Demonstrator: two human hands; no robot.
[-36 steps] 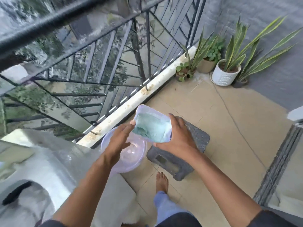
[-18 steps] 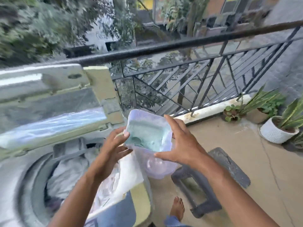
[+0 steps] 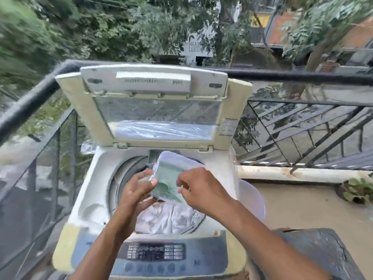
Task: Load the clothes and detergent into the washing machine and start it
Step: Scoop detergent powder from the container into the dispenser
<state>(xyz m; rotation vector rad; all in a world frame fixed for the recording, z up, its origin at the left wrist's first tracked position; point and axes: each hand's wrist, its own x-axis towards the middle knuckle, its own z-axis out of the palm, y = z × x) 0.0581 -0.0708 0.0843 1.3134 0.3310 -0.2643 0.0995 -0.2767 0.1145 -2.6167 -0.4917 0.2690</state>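
A top-loading washing machine (image 3: 90, 178) stands in front of me with its lid (image 3: 153, 106) raised. White and pale clothes (image 3: 171, 217) lie in the drum. Over the drum I hold a clear plastic box of blue-green detergent powder (image 3: 171, 174), tilted, with a green scoop inside it. My left hand (image 3: 137, 190) grips the box's left side. My right hand (image 3: 201, 188) holds its right edge, fingers curled at the rim. The control panel (image 3: 155, 252) with its buttons lies at the near edge, under my forearms.
A black metal balcony railing (image 3: 302, 122) runs behind and to both sides of the machine. A pale plastic basin (image 3: 254, 201) sits just right of it. A grey stool (image 3: 314, 253) is at lower right, a potted plant (image 3: 357, 190) further right.
My view has swung left from the balcony floor to the washing machine. Both hands have carried the detergent box from above the basin to over the open drum.
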